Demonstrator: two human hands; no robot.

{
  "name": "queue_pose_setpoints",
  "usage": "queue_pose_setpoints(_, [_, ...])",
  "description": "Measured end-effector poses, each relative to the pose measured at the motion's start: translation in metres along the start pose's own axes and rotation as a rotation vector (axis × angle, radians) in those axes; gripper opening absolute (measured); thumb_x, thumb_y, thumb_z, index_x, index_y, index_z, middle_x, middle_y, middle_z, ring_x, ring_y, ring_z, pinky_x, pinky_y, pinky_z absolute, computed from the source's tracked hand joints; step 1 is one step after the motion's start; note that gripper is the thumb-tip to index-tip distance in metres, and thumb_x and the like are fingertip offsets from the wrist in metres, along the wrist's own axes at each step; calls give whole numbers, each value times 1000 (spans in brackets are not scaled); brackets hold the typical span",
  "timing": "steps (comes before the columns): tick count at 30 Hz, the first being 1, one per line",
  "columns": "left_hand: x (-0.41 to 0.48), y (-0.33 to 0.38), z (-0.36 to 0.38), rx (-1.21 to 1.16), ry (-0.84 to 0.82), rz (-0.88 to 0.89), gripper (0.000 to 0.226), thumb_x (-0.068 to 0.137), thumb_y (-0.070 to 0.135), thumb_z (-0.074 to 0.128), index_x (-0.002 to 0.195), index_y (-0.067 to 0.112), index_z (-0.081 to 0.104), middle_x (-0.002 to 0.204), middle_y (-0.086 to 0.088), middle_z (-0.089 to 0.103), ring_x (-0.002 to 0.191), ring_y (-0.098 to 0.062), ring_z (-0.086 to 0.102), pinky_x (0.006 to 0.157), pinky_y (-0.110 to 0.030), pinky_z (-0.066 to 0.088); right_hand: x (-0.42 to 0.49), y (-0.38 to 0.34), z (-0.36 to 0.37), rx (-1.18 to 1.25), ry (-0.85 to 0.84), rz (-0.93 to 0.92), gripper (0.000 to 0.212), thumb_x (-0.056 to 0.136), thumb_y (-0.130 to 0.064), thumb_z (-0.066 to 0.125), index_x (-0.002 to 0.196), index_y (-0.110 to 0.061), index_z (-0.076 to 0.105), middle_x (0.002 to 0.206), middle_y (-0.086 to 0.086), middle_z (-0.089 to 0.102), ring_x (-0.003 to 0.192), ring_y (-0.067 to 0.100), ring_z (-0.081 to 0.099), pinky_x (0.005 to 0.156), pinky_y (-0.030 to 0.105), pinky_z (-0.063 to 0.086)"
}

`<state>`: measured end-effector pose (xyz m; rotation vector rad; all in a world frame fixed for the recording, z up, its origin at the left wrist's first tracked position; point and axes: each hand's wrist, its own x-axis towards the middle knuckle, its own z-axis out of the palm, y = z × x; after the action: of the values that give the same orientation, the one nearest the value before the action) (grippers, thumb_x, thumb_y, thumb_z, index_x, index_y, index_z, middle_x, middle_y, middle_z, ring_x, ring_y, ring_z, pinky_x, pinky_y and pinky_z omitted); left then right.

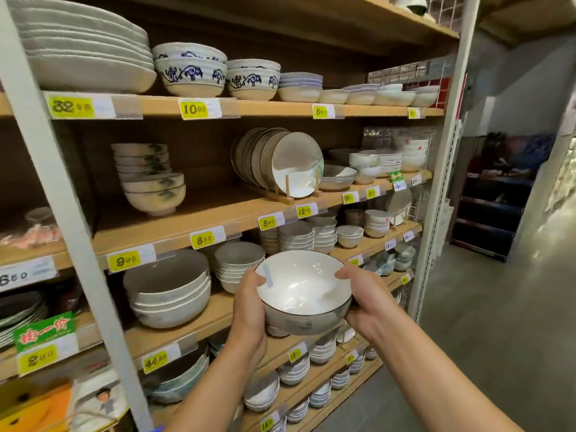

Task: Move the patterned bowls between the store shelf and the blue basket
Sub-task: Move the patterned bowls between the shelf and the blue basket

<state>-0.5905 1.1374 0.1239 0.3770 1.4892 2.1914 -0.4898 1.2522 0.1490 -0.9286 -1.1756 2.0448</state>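
Observation:
I hold a bowl (304,288), white inside with a dark rim and a grey patterned outside, in front of the store shelf (199,322). My left hand (249,310) grips its left side, thumb over the rim. On the right side my right hand (366,304) holds it the same way, thumb on the rim and fingers underneath. The bowl is tilted slightly toward me, clear of the shelf board. A small blue edge (159,428) shows at the bottom of the frame; whether it is the basket I cannot tell.
Stacks of larger grey bowls (170,288) and smaller ones (237,263) sit on the shelf just left of my hands. Other shelves above and below hold plates, bowls and yellow price tags. A white upright post (78,232) stands at the left; open concrete floor (467,338) lies to the right.

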Motion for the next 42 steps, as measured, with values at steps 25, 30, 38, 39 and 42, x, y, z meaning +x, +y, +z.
queue_pose_setpoints(25, [160, 58, 24, 35, 437, 266, 32, 89, 24, 40, 102, 23, 70, 94, 1, 76, 97, -23, 67, 70, -34, 54, 209, -68, 130, 3, -571, 156, 39, 80, 3, 54, 116, -10, 63, 117, 18, 65, 105, 38, 62, 91, 49, 54])
queue_pose_setpoints(30, [173, 71, 33, 142, 544, 399, 33, 95, 20, 36, 107, 31, 65, 102, 9, 73, 92, -9, 68, 66, -24, 54, 236, -80, 155, -18, -756, 181, 41, 84, 5, 49, 115, -14, 67, 119, 15, 64, 107, 37, 60, 88, 49, 55])
queue_pose_setpoints(38, [189, 76, 30, 192, 698, 396, 37, 89, 22, 36, 113, 26, 64, 109, 0, 70, 102, -21, 64, 75, -36, 55, 257, -84, 183, -60, -861, 277, 44, 84, 6, 50, 123, -11, 62, 124, 17, 60, 109, 40, 59, 93, 54, 51])
queue_pose_setpoints(39, [193, 78, 29, 200, 702, 396, 38, 89, 23, 35, 114, 25, 64, 108, 0, 71, 102, -22, 64, 78, -38, 56, 259, -85, 186, -54, -859, 280, 44, 84, 6, 50, 122, -11, 62, 123, 18, 60, 109, 40, 59, 93, 54, 51])
queue_pose_setpoints(42, [207, 86, 24, 199, 704, 401, 37, 88, 24, 36, 109, 28, 66, 99, 5, 74, 93, -19, 68, 67, -34, 56, 265, -89, 197, -23, -844, 263, 40, 84, 7, 48, 118, -9, 64, 121, 18, 61, 108, 39, 59, 93, 53, 51])
